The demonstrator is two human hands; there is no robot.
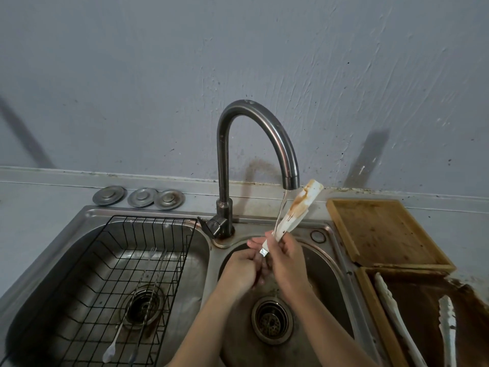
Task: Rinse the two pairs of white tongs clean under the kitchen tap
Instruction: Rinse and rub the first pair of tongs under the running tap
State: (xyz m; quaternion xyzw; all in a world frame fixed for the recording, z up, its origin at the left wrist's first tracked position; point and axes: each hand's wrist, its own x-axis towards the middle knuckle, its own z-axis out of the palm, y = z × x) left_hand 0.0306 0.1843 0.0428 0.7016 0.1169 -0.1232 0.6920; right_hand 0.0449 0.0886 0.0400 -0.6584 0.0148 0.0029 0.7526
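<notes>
Tongs in hand: one pair of white tongs [296, 210] is held upright over the right sink [330, 260], its tips up beside the tap [264, 133] spout, water running down it; brown stains streak the upper part.
Right hand: the right hand [287, 260] is wrapped round the lower, hinge end of the tongs, where a small metal piece shows.
Left hand: the left hand [244, 268] sits just beside and below, fingers curled near the hinge end; whether it grips the tongs or only rubs at them, I cannot tell.
Second pair: the other tongs [447, 329] lie on the dark tray [370, 295] on the tabletop at right, well apart from the water, not yet rinsed by the look of it.
Handling: light, stiff and springy, likely slippery when wet; best gripped low near the hinge so the stained tips stay in the stream.
Left sink: a wire rack [127, 274] with long thin utensils inside.
</notes>
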